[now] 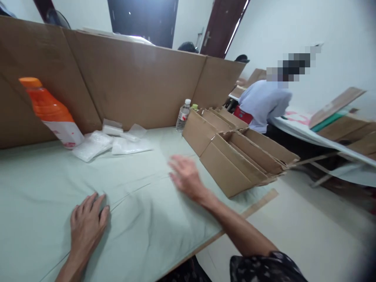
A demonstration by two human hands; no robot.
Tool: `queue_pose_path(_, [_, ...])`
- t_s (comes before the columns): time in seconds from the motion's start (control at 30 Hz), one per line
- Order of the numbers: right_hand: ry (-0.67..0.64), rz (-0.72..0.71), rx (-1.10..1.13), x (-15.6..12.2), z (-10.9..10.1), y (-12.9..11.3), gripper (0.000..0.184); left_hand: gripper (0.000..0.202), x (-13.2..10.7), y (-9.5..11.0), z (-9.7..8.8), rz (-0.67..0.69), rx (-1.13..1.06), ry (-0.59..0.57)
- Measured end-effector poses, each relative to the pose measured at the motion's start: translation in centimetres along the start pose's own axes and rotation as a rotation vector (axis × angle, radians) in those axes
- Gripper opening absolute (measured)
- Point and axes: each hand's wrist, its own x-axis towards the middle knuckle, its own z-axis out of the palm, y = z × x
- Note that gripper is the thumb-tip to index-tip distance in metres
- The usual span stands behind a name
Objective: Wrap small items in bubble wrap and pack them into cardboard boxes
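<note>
My left hand rests palm down on a pale green cloth, its fingers slightly bent and nothing visible in them. A thin dark line, perhaps a thread or a wire, runs across the cloth from beneath this hand toward the other. Over the middle of the cloth is my right hand, smeared by motion, with fingers apart and no object visible in it. Just right of it stands a cardboard divider box with several open compartments.
A tall cardboard screen borders the table's back. Before it are an orange-capped bottle, several clear plastic packets and a water bottle. A person in a light shirt sits at another table to the right.
</note>
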Motion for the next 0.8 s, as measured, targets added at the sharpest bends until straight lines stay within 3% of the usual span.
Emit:
queue_pose_path(0.1, [0.102, 0.275, -0.386, -0.6, -6.1, 6.6, 0.048, 0.053, 0.0, 0.1, -0.2, -0.025, -0.023, -0.019])
queue_pose_path(0.17, [0.042, 0.403, -0.585, -1.7, -8.6, 10.4, 0.039, 0.051, 0.1, 0.2, -0.2, -0.040, -0.044, -0.026])
queue_pose_path(0.23, [0.007, 0.450, -0.658, -3.2, -9.8, 13.2, 0.015, 0.047, 0.1, 0.2, 0.0, -0.057, -0.073, -0.026])
queue_pose_path(0.33, [0.049, 0.376, -0.618, -4.6, -10.1, 14.3, 0.024, 0.042, 0.1, -0.2, 0.2, -0.109, -0.163, -0.005])
queue_pose_path(0.43, [0.013, 0.231, -0.487, -4.2, -9.8, 10.6, 0.021, 0.041, 0.2, -0.7, -0.1, -0.204, -0.313, 0.040])
queue_pose_path(0.6, [-0.085, -0.114, 0.066, -0.6, -10.0, -1.4, 0.018, 0.051, 0.4, -0.1, -1.9, -0.394, -0.591, 0.027])
queue_pose_path(0.67, [-0.120, -0.244, 0.315, 0.9, -10.5, -4.9, 0.019, 0.057, 0.0, 0.3, -2.8, -0.472, -0.723, -0.005])
queue_pose_path(0.73, [-0.067, -0.293, 0.486, 1.7, -11.0, -6.4, 0.018, 0.061, -0.8, 0.4, -3.7, -0.577, -0.842, -0.028])
queue_pose_path(0.8, [0.067, -0.224, 0.565, 1.7, -10.9, -5.7, 0.017, 0.061, -2.0, 0.2, -4.8, -0.681, -0.910, -0.043])
